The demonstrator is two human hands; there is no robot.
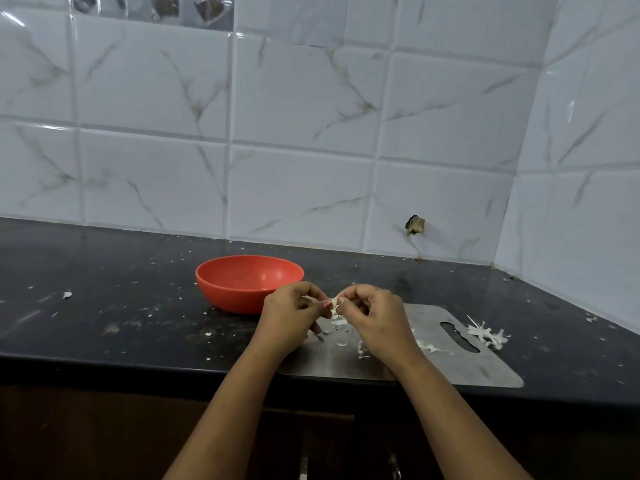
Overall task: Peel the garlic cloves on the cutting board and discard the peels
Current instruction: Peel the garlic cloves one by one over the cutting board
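Garlic clove [335, 302]: being pinched between the curled fingertips of the left hand [292, 315] and the right hand [369, 311], and being held just above the steel cutting board [450, 362]. Loose peels [346, 327] are being dropped on the board beneath, more are lying at its right edge, and an orange bowl [225, 292] is being kept just behind the left hand on the dark worktop [104, 306]. Advised: the clove is best being steadied by one hand while skin is being drawn off in strips by the other, low over the board.
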